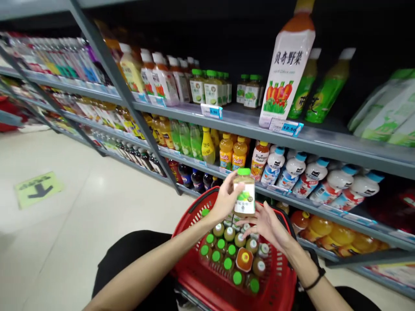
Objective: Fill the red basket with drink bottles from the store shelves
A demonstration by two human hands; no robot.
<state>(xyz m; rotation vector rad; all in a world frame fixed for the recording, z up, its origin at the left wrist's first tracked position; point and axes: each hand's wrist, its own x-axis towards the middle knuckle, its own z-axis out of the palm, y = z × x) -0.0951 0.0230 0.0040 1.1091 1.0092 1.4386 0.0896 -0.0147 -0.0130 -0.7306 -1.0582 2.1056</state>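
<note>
Above the basket (194, 211), packed with upright drinks (228, 252), the left hand (225, 199) grips a bottle (244, 194), label toward the person, probably for reading. The right hand (268, 225) is open just below, fingers spread.

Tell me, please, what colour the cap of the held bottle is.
Green; the head view shows the cap on the bottle in the left hand.

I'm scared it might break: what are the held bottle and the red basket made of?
The bottle in the left hand looks like glossy, see-through glass or plastic; its shine fits both. The basket looks like shiny red plastic, going by its moulded slots.
</note>
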